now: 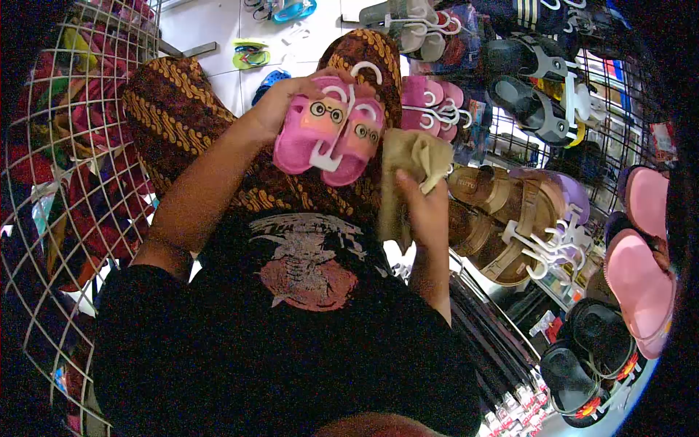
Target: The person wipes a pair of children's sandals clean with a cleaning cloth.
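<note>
A pair of small pink sandals (295,149) with cartoon eyes on orange strap patches hangs together on a white plastic hanger (328,159). My left hand (284,102) grips the pair along its upper left side, above my lap. Bunched in my right hand (422,204) is a tan cloth (408,156), just right of the sandals. The cloth's lower end droops beside my wrist.
Brown sandals (484,189) and grey-black sandals (524,109) hang on racks at my right, with pink slippers (635,277) farther out. A wire grid basket (58,146) of goods stands left. Loose footwear, including a lime-green sandal (251,56), lies on the tiled floor.
</note>
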`<action>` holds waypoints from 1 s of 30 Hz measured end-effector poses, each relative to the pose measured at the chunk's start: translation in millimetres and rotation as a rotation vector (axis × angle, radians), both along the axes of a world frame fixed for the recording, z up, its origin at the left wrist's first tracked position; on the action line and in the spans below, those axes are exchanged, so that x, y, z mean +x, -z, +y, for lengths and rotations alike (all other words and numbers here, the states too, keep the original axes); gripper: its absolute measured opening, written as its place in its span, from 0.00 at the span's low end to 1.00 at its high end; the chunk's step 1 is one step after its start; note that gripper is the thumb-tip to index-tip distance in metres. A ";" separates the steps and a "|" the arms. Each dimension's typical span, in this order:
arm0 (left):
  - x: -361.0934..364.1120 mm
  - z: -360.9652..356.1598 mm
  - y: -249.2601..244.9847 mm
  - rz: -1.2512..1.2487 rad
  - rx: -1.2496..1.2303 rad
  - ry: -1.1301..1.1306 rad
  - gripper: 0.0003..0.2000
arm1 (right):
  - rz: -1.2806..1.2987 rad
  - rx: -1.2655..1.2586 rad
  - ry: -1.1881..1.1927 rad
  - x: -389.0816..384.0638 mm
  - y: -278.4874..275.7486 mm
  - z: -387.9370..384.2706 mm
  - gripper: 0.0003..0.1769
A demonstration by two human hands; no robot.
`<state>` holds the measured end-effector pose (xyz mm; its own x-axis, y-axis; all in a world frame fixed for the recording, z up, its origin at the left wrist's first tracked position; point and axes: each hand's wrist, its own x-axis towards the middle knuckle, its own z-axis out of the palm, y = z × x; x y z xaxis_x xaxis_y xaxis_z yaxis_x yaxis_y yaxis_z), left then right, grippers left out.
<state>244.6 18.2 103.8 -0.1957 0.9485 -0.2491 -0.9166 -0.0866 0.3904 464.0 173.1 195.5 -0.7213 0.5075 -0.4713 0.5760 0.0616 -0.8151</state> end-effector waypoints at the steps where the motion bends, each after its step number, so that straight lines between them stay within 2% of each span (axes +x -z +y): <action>1: 1.1 0.1 -1.3 0.003 0.024 0.016 0.26 | 0.078 -0.075 0.051 -4.1 4.1 -1.4 0.25; 3: 3.5 0.4 -3.9 0.009 0.072 0.049 0.27 | 0.232 -0.228 0.151 -9.9 15.6 -8.3 0.24; 4: 3.5 -1.8 -13.0 0.118 -0.032 0.069 0.27 | 0.246 -0.301 0.083 -10.1 17.6 -4.5 0.24; 6: 6.9 2.6 7.9 0.317 -0.051 0.086 0.22 | 0.155 -0.331 0.066 -13.7 31.8 -1.6 0.24; 9: 6.9 2.8 2.1 0.532 -0.153 0.100 0.20 | 0.100 -0.353 0.101 -22.8 38.6 -3.1 0.23; 10: 6.0 1.1 0.5 0.463 -0.143 0.104 0.18 | 0.091 -0.349 0.132 -24.7 39.6 -5.9 0.23; 13: 2.4 0.2 0.4 0.537 -0.051 0.144 0.17 | 0.089 -0.414 0.176 -25.8 41.7 -4.7 0.22; 16: 6.3 2.4 2.7 0.603 -0.013 0.089 0.17 | 0.133 -0.420 0.179 -21.6 48.2 0.8 0.22; 19: 1.6 0.3 3.8 0.525 -0.061 0.164 0.16 | 0.159 -0.410 0.233 -21.9 51.9 0.4 0.22; 22: -1.9 0.6 -3.9 0.624 -0.054 0.257 0.16 | 0.144 -0.472 0.301 -24.4 46.8 0.1 0.21; 27: -2.2 -1.1 -2.0 0.621 -0.054 0.194 0.16 | 0.201 -0.583 0.448 -29.5 46.8 2.4 0.19; 29: -2.8 -3.0 -5.7 0.536 -0.053 0.189 0.16 | 0.209 -0.586 0.447 -31.7 48.3 2.7 0.21; 30: -6.6 -2.8 -2.9 0.593 -0.036 0.203 0.16 | 0.215 -0.590 0.448 -32.5 49.0 2.6 0.22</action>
